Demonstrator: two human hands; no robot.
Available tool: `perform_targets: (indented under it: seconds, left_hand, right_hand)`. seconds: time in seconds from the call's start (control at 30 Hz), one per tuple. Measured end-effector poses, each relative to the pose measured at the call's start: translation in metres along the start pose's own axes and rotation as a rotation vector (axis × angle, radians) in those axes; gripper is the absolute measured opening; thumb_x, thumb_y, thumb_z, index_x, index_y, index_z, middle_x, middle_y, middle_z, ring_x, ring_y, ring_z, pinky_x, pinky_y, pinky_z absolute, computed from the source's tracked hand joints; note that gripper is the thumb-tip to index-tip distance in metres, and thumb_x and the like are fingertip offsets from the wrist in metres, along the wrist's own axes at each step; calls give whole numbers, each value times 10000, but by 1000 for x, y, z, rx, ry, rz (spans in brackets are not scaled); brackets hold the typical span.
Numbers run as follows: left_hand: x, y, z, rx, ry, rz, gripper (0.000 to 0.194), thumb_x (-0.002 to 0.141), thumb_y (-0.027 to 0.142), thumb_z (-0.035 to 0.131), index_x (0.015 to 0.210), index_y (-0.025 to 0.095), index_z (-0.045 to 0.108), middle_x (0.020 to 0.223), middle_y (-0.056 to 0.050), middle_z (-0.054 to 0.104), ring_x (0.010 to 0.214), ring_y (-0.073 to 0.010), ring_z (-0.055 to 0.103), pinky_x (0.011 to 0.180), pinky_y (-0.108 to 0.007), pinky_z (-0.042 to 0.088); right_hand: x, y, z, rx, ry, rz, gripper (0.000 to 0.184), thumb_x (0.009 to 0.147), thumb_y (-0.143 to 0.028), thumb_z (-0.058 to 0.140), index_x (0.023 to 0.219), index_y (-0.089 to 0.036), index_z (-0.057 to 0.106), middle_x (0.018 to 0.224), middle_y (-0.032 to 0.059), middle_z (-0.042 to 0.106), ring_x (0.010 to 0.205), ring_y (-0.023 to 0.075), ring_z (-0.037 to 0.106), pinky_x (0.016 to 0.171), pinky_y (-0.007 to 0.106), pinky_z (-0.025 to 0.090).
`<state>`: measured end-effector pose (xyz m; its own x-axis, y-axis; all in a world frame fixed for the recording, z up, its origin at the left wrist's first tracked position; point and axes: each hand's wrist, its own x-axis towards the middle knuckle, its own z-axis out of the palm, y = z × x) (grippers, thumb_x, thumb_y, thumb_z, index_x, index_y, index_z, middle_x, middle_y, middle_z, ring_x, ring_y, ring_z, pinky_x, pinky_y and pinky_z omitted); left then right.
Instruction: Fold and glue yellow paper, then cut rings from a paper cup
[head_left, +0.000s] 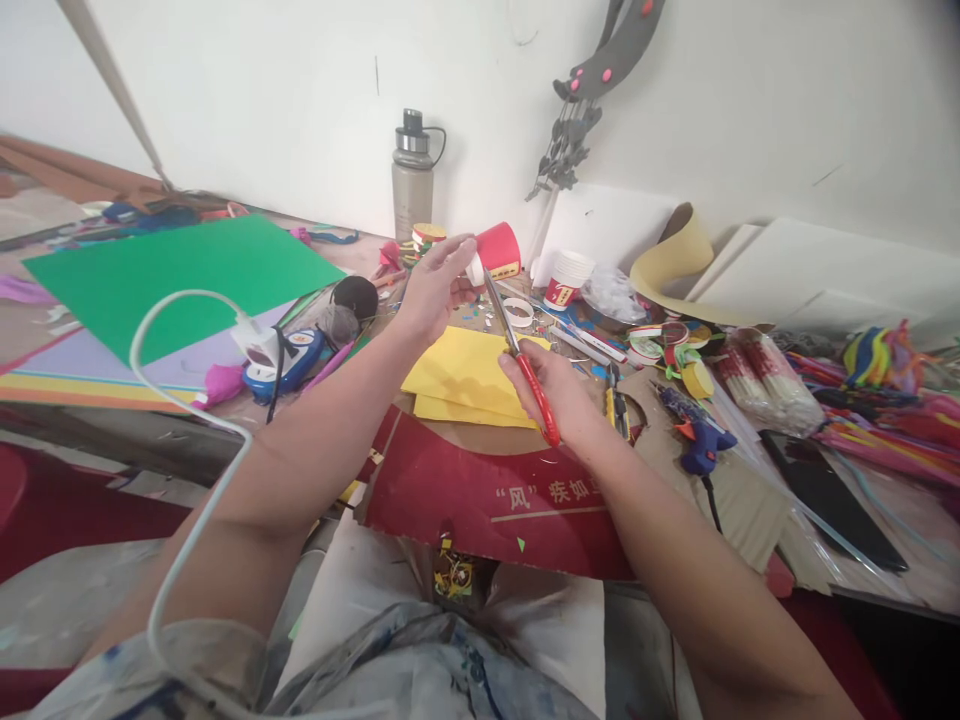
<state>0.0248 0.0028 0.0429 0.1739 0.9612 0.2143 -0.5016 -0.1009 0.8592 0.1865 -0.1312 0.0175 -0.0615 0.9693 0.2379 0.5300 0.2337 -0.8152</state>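
Green card (187,275), smooth and flat, lay over other coloured sheets on the left of the surface (382,315). Next to it sat a blue device (289,365) with a white plug, and a steel-collared bottle (412,185) stood upright by the wall. The left grip (435,288) was closed, thumb and fingers pinching the white end of a red paper cup (501,248), which was tipped on its side above the surface. Below it, yellow sheets (472,372) overlapped behind a maroon board (480,500) with a curved edge. Red-handled scissors (534,385) were held in the right grip (559,392), fingers curled round the handles; their metal tips met the cup near its white end, partly hiding it. Whether they cut into it, I could not tell. Farther right came nested paper cups (566,278), a blue glue gun (703,440), a dark phone (832,500) and fuzzy coloured stems (892,435).
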Motion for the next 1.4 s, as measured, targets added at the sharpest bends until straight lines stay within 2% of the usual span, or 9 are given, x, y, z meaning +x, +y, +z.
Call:
perform_targets:
  seconds: [0.07,0.17,0.4,0.6,0.73,1.03,1.17,1.3,1.4]
  left_hand:
    - [0,0,0,-6,-4,23,333,922,425,847,1156,214,737,922,-19,824,668,-117,755,564,-192,506]
    - [1,-1,-1,17,-40,-51,372,927,522,826,1111,209,747,852,-30,812,661,-137,758,540,-195,507]
    - [2,-1,-3,46,-52,-194,470,883,615,844,1126,222,757,731,-16,774,601,-142,743,554,-213,532]
    - [1,-1,-3,80,-26,-130,406,863,540,885,1098,231,767,743,-9,780,607,-140,735,552,-213,509]
    - [0,-3,-3,77,-52,-150,418,880,573,856,1044,202,756,793,-45,808,619,-145,735,568,-222,529]
    - [-1,0,-3,23,-61,-236,566,844,677,850,1187,240,741,726,-5,776,604,-146,750,580,-222,580]
    - [-4,2,0,-6,-50,-218,559,860,614,862,1262,249,728,795,-10,796,658,-159,777,621,-233,613]
    - [-4,3,1,3,-25,-124,464,898,520,857,1262,255,747,884,-30,821,730,-165,798,666,-229,625]
    - [-3,4,0,43,-74,-123,454,890,520,864,1230,235,770,889,-45,826,742,-180,803,651,-232,625]
  right_hand:
    - [2,4,1,72,-30,21,583,843,-819,654,800,-284,426,616,-81,373,535,120,350,499,280,273]
    - [4,10,4,113,-31,39,611,809,-849,675,813,-286,437,629,-83,364,530,121,341,484,283,271]
    - [3,11,4,21,39,-3,579,882,-827,614,787,-280,453,613,-62,388,548,134,373,520,304,289]
    - [1,6,1,92,-28,106,588,868,-831,635,788,-288,425,603,-64,390,524,137,386,477,298,316]
    - [0,2,1,39,12,66,597,878,-849,599,774,-280,452,605,-55,399,542,141,394,490,294,314]
    - [1,-1,2,-115,76,-21,603,919,-820,512,688,-273,408,593,-50,387,586,134,346,592,312,289]
    - [2,0,2,-115,73,-10,609,902,-836,523,694,-275,408,595,-59,356,586,130,330,594,315,281]
    - [3,4,2,-12,3,21,599,873,-851,579,776,-282,420,616,-72,347,564,128,330,549,309,265]
    - [3,5,1,-6,-1,0,586,889,-840,586,803,-280,438,642,-60,371,583,135,352,557,312,288]
